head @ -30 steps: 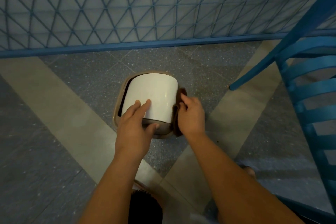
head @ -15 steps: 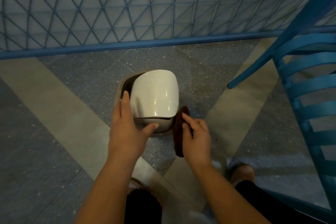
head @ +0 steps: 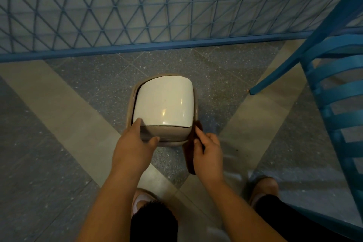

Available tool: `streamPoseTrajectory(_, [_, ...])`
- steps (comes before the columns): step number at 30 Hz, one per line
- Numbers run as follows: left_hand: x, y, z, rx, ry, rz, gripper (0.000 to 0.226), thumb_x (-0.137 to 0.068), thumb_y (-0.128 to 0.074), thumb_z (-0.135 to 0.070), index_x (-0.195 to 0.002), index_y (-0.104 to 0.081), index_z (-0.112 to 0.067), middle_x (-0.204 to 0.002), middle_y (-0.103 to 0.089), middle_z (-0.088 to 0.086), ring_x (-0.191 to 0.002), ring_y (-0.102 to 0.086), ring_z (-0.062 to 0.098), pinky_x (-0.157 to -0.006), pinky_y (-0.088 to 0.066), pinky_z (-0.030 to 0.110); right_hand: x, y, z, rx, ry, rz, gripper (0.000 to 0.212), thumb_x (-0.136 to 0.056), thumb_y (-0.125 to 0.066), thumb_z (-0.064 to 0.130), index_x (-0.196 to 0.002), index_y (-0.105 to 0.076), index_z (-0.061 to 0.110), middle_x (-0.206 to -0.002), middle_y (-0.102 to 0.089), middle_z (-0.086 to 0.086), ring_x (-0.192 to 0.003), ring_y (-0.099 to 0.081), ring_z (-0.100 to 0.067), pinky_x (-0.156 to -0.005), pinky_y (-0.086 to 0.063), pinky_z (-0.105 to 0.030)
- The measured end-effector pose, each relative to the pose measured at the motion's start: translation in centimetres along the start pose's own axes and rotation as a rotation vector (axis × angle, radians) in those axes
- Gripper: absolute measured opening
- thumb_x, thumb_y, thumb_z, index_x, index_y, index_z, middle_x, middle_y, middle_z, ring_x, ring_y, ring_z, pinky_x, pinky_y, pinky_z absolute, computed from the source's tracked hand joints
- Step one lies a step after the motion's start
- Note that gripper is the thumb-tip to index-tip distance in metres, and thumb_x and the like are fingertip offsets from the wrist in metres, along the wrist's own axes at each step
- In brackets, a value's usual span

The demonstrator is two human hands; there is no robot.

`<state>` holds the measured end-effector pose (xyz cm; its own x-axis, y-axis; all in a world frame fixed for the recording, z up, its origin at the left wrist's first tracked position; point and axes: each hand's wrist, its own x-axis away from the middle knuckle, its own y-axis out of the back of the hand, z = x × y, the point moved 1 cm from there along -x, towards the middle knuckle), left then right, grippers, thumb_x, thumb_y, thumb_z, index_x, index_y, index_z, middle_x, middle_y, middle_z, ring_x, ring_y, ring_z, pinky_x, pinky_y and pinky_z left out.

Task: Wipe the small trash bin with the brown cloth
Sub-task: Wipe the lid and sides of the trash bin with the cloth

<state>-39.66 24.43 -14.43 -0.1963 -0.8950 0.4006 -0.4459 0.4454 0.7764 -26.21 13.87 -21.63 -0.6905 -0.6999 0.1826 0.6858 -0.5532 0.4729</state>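
The small trash bin (head: 165, 102), beige with a cream swing lid, stands on the floor in the middle of the view. My left hand (head: 132, 145) grips its near left corner, fingers on the left side and thumb across the front rim. My right hand (head: 209, 153) holds the brown cloth (head: 189, 155) against the bin's near right corner; the cloth hangs down below my fingers. Part of the cloth is hidden behind my hand.
A blue lattice fence (head: 157, 6) with a blue base rail runs across the back. A blue slatted chair (head: 334, 94) stands at the right, one leg tip near the bin. My feet and dark trousers show at the bottom. The floor is grey and beige tile.
My right hand with the cloth has come down from the bin's right side to its near right corner. My left hand slid from the lid to the bin's left front corner.
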Motion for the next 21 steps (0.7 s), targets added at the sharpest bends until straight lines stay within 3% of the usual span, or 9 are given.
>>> streamPoseTrajectory(5, [0.0,-0.1,-0.4,-0.045,0.049,-0.012,0.061,-0.082,-0.067,-0.041,-0.138,-0.043,-0.03,-0.122,-0.063,0.006,-0.113,-0.056,0.027,-0.091,-0.047,0.039,-3.2,0.5,0.0,0.082,-0.007,0.005,0.043,-0.093,-0.045,0.001,-0.132,-0.051,0.019,-0.102,-0.043,-0.002,-0.089,-0.05,-0.013,-0.085,-0.029,-0.008])
streamPoseTrajectory(8, [0.3,-0.3,-1.3,-0.049,0.075,-0.019,0.05,-0.076,-0.071,-0.047,-0.121,-0.056,-0.03,-0.102,-0.067,0.002,-0.095,-0.061,0.022,-0.075,-0.049,0.034,-5.6,1.5,-0.2,0.138,-0.016,0.036,0.041,-0.094,-0.043,0.004,-0.131,-0.052,0.019,-0.106,-0.044,-0.006,-0.091,-0.051,-0.018,-0.086,-0.031,-0.012])
streamPoseTrajectory(11, [0.6,-0.7,-2.1,0.042,0.102,-0.022,0.043,-0.076,-0.075,-0.039,-0.113,-0.057,-0.025,-0.112,-0.064,0.001,-0.095,-0.059,0.02,-0.069,-0.045,0.03,-6.0,1.6,-0.6,0.176,-0.041,0.057,0.04,-0.096,-0.041,0.005,-0.132,-0.052,0.018,-0.112,-0.047,-0.011,-0.095,-0.054,-0.022,-0.087,-0.034,-0.016])
streamPoseTrajectory(14, [0.8,-0.5,-2.3,0.074,0.039,-0.084,0.06,-0.074,-0.078,-0.031,-0.125,-0.046,-0.025,-0.135,-0.045,0.003,-0.113,-0.052,0.024,-0.079,-0.045,0.034,-4.7,1.5,-0.9,0.165,-0.017,0.052,0.041,-0.096,-0.042,0.005,-0.134,-0.049,0.018,-0.108,-0.044,-0.005,-0.09,-0.051,-0.016,-0.088,-0.033,-0.013])
streamPoseTrajectory(16, [0.7,-0.4,-2.0,0.046,-0.093,-0.086,0.074,-0.075,-0.078,-0.026,-0.136,-0.037,-0.029,-0.147,-0.028,0.0,-0.129,-0.039,0.025,-0.098,-0.041,0.039,-4.4,1.5,-1.0,0.156,0.021,0.033,0.042,-0.095,-0.044,0.004,-0.133,-0.05,0.019,-0.104,-0.042,-0.002,-0.087,-0.048,-0.011,-0.088,-0.033,-0.011])
streamPoseTrajectory(18, [0.4,-1.0,-1.7,-0.001,-0.272,-0.025,0.085,-0.078,-0.075,-0.025,-0.146,-0.025,-0.034,-0.156,-0.013,-0.002,-0.143,-0.017,0.022,-0.113,-0.027,0.04,-4.9,1.7,-0.9,0.144,0.053,0.018,0.041,-0.094,-0.044,0.003,-0.131,-0.052,0.019,-0.102,-0.042,-0.002,-0.087,-0.048,-0.011,-0.087,-0.031,-0.01])
streamPoseTrajectory(21, [0.0,-2.3,-2.1,0.001,-0.418,0.057,0.078,-0.088,-0.063,-0.023,-0.148,-0.015,-0.04,-0.16,0.008,-0.005,-0.147,0.009,0.016,-0.118,-0.008,0.035,-5.6,1.5,-0.7,0.167,0.068,0.05,0.04,-0.095,-0.043,0.006,-0.13,-0.054,0.023,-0.102,-0.043,-0.001,-0.086,-0.051,-0.013,-0.086,-0.036,-0.016])
